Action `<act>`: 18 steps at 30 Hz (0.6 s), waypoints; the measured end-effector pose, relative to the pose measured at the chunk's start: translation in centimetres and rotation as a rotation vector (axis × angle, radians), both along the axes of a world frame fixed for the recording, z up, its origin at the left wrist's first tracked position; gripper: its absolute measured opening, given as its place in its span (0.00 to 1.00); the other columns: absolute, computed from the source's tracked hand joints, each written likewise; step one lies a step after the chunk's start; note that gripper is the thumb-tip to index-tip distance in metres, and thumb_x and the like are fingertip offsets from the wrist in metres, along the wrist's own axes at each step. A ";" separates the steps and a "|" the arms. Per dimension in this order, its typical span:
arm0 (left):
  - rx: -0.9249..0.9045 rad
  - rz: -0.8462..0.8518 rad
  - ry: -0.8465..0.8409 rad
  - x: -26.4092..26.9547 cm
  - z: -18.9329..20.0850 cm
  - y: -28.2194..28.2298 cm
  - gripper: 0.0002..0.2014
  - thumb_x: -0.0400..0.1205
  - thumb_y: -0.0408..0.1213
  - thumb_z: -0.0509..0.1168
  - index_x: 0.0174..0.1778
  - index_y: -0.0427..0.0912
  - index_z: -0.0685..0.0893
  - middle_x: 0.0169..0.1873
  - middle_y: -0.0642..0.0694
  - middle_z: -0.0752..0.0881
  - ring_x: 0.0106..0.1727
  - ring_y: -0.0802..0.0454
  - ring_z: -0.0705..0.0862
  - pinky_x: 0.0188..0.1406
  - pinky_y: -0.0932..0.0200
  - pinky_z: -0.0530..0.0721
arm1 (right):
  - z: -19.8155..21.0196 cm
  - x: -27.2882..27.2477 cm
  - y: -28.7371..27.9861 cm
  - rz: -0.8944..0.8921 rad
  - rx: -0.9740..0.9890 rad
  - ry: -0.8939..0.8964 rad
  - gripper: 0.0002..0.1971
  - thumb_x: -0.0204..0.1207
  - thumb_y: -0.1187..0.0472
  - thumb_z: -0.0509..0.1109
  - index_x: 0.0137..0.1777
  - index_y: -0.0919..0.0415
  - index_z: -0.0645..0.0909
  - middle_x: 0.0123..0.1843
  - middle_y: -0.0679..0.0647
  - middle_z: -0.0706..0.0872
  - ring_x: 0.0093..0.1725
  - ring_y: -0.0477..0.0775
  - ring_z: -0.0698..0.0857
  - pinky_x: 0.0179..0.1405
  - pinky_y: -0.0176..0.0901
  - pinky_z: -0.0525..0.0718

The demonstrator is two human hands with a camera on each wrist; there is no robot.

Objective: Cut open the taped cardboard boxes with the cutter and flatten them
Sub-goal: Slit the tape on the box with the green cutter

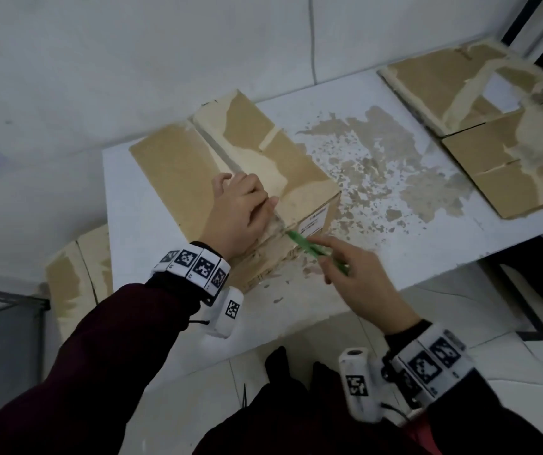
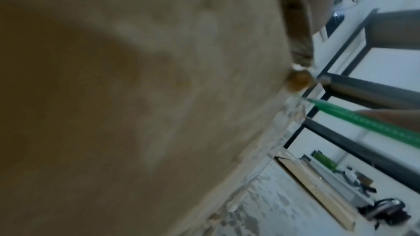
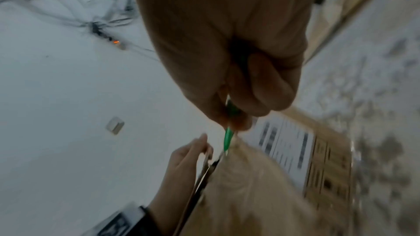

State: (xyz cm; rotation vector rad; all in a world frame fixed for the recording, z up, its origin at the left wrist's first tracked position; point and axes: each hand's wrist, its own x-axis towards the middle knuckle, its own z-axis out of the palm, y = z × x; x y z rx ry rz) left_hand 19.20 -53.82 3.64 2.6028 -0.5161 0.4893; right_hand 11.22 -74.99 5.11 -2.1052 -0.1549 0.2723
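A brown cardboard box (image 1: 171, 165) with torn tape stands on the white table (image 1: 299, 310). My left hand (image 1: 240, 211) rests on its top beside the centre seam, fingers lying along the seam near the front edge. My right hand (image 1: 355, 274) grips a green cutter (image 1: 306, 246), whose tip meets the seam at the box's near top edge, by a white label (image 1: 313, 223). The right wrist view shows the cutter (image 3: 228, 139) pinched between thumb and fingers, with the left hand (image 3: 181, 159) just beyond the blade. In the left wrist view the box (image 2: 136, 96) fills the frame and the cutter (image 2: 363, 123) enters from the right.
Flattened cardboard (image 1: 493, 126) lies at the table's back right corner. Another box (image 1: 73, 284) sits low beside the table's left edge. The tabletop has a worn, flaked patch (image 1: 395, 165). A black metal frame (image 1: 526, 290) and cables stand to the right.
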 end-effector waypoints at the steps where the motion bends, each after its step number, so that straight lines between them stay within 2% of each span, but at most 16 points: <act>1: 0.043 0.000 0.010 -0.1 -0.1 0.1 0.20 0.85 0.45 0.55 0.33 0.40 0.84 0.36 0.49 0.78 0.44 0.49 0.77 0.67 0.52 0.55 | 0.3 0.3 -0.8 0.028 -0.073 -0.028 0.17 0.83 0.61 0.62 0.69 0.48 0.78 0.33 0.39 0.81 0.27 0.37 0.75 0.25 0.27 0.70; 3: 0.145 0.046 -0.001 -0.4 0.0 -0.2 0.18 0.84 0.44 0.57 0.34 0.41 0.86 0.37 0.49 0.79 0.46 0.48 0.78 0.71 0.46 0.53 | 0.7 0.5 -1.6 0.092 -0.208 -0.092 0.17 0.84 0.57 0.59 0.71 0.48 0.76 0.43 0.39 0.81 0.36 0.35 0.77 0.33 0.28 0.72; 5: 0.263 0.162 0.015 -1.2 0.8 -1.2 0.16 0.83 0.44 0.59 0.36 0.43 0.88 0.41 0.49 0.79 0.52 0.47 0.77 0.72 0.41 0.53 | 0.9 0.5 -1.6 0.102 -0.278 -0.153 0.17 0.85 0.54 0.57 0.72 0.46 0.75 0.38 0.40 0.74 0.34 0.40 0.72 0.31 0.34 0.68; 7: 0.270 0.318 0.163 -2.0 1.5 -2.1 0.14 0.83 0.45 0.59 0.38 0.48 0.89 0.45 0.51 0.77 0.56 0.47 0.73 0.69 0.40 0.54 | 0.8 0.3 -1.4 0.106 -0.282 -0.212 0.17 0.85 0.55 0.58 0.71 0.46 0.76 0.34 0.41 0.69 0.31 0.42 0.70 0.27 0.36 0.64; 8: 0.220 0.384 0.271 -2.2 1.9 -2.4 0.14 0.83 0.45 0.59 0.37 0.50 0.88 0.44 0.53 0.77 0.56 0.48 0.72 0.67 0.41 0.56 | 0.8 0.2 -1.2 0.118 -0.293 -0.237 0.17 0.84 0.55 0.59 0.71 0.46 0.77 0.34 0.40 0.68 0.31 0.42 0.70 0.25 0.35 0.64; 10: 0.049 0.455 0.452 -2.2 2.1 -2.4 0.15 0.82 0.45 0.60 0.35 0.48 0.88 0.36 0.53 0.78 0.51 0.49 0.76 0.64 0.44 0.60 | 0.5 0.1 -1.0 0.135 -0.326 -0.258 0.17 0.84 0.55 0.60 0.71 0.45 0.77 0.34 0.40 0.67 0.30 0.41 0.69 0.24 0.35 0.63; 12: -0.265 0.477 0.632 -1.7 2.3 -2.1 0.15 0.82 0.47 0.63 0.36 0.46 0.90 0.25 0.53 0.78 0.41 0.55 0.77 0.60 0.50 0.62 | 0.2 0.2 -0.7 0.120 -0.343 -0.265 0.17 0.83 0.55 0.61 0.71 0.46 0.77 0.34 0.40 0.66 0.30 0.41 0.69 0.24 0.35 0.64; 14: -0.554 0.502 0.741 -1.6 2.5 -1.8 0.14 0.79 0.49 0.68 0.35 0.45 0.91 0.22 0.53 0.77 0.36 0.58 0.76 0.53 0.55 0.65 | 0.1 0.2 -0.6 0.106 -0.339 -0.273 0.18 0.83 0.57 0.62 0.72 0.47 0.77 0.34 0.39 0.65 0.30 0.40 0.68 0.24 0.35 0.64; 15: -0.624 0.510 0.766 -1.5 2.5 -1.9 0.15 0.77 0.51 0.70 0.33 0.45 0.92 0.21 0.55 0.79 0.39 0.55 0.79 0.56 0.53 0.69 | 0.1 0.1 -0.5 0.105 -0.327 -0.274 0.18 0.83 0.57 0.62 0.72 0.48 0.77 0.34 0.39 0.65 0.31 0.39 0.68 0.25 0.34 0.65; 16: -0.638 0.520 0.771 -1.3 2.4 -2.1 0.16 0.74 0.54 0.72 0.31 0.46 0.92 0.20 0.57 0.81 0.46 0.51 0.81 0.65 0.48 0.69 | 0.1 0.0 -0.6 0.107 -0.314 -0.277 0.18 0.83 0.58 0.62 0.72 0.49 0.77 0.34 0.38 0.65 0.31 0.38 0.68 0.25 0.34 0.65; 17: -0.637 0.549 0.758 -1.3 2.4 -2.4 0.17 0.72 0.57 0.73 0.30 0.47 0.92 0.21 0.57 0.84 0.49 0.49 0.81 0.73 0.41 0.63 | 0.1 -0.1 -0.6 0.108 -0.303 -0.285 0.18 0.83 0.59 0.63 0.72 0.50 0.77 0.34 0.38 0.65 0.31 0.38 0.68 0.26 0.33 0.65; 18: -0.620 0.587 0.736 -1.2 2.0 -2.5 0.17 0.71 0.58 0.73 0.31 0.47 0.91 0.25 0.55 0.87 0.49 0.51 0.80 0.75 0.38 0.58 | 0.2 -0.2 -0.7 0.105 -0.298 -0.295 0.18 0.82 0.59 0.63 0.72 0.50 0.77 0.34 0.38 0.65 0.31 0.38 0.69 0.25 0.33 0.64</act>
